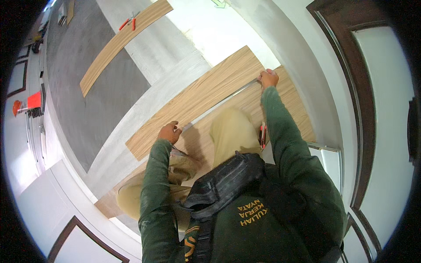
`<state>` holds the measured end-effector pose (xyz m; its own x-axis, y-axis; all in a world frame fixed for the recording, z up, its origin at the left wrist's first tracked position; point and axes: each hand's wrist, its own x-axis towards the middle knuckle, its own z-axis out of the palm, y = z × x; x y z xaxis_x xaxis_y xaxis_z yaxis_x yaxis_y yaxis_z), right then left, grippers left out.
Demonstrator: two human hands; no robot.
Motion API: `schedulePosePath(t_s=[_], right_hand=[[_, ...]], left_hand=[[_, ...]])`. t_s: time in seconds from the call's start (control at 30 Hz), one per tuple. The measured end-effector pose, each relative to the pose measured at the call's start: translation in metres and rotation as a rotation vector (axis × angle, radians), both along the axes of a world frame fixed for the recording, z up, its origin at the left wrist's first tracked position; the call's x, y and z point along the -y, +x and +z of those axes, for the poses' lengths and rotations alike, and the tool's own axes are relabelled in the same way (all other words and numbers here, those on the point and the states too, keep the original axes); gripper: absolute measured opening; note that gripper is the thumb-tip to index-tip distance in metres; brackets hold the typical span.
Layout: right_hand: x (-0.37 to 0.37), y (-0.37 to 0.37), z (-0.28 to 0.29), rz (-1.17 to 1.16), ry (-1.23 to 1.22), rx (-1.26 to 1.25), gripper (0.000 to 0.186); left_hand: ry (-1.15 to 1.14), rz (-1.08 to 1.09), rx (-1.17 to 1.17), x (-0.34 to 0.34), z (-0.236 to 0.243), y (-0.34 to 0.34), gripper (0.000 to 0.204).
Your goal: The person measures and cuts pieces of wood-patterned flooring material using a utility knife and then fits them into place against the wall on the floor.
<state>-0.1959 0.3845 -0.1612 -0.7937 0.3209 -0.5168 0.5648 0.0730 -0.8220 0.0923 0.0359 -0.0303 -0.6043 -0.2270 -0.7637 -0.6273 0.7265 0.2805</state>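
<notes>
Hands [170, 133] [269, 78] curled, grip unclear, along plank [197, 103] edge beside thin strip [223, 102], open grey floor [116, 107] beyond

I see a long, light-brown wood-grain plank [195, 103] lying slantwise on the floor [125, 120], its far end up to the right; along its near edge runs a thin pale line [221, 104], strip or gap I can't tell from here

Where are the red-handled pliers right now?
In the head view, left of centre near the top edge, the red-handled pliers lie across the narrow wood-look plank, nearer its upper-right end, well beyond the left hand.
</notes>
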Motion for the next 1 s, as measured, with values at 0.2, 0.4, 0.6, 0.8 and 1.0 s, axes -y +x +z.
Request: schedulePosePath(t_s=[0.2,0.4,0.6,0.8,1.0], right_hand=[[-0.041,0.021,-0.036,0.348,0.717,-0.205,0.064],[-0.066,0.047,-0.063,0.527,1.005,-0.330,0.068],[-0.060,0.043,-0.078,0.530,1.146,-0.404,0.064],[-0.063,0.048,-0.077,0.530,1.083,-0.313,0.064],[-0.063,0.042,-0.069,0.508,1.064,-0.316,0.067]], left_hand=[[-0.282,0.042,0.040,-0.032,-0.072,-0.037,0.070],[-0.406,-0.035,0.208,-0.077,-0.071,-0.092,0.119],[-0.468,-0.040,-0.052,-0.053,-0.127,-0.082,0.138],[-0.477,-0.109,-0.149,-0.042,-0.140,-0.075,0.146],[-0.439,-0.155,-0.107,-0.051,-0.127,-0.089,0.137]])
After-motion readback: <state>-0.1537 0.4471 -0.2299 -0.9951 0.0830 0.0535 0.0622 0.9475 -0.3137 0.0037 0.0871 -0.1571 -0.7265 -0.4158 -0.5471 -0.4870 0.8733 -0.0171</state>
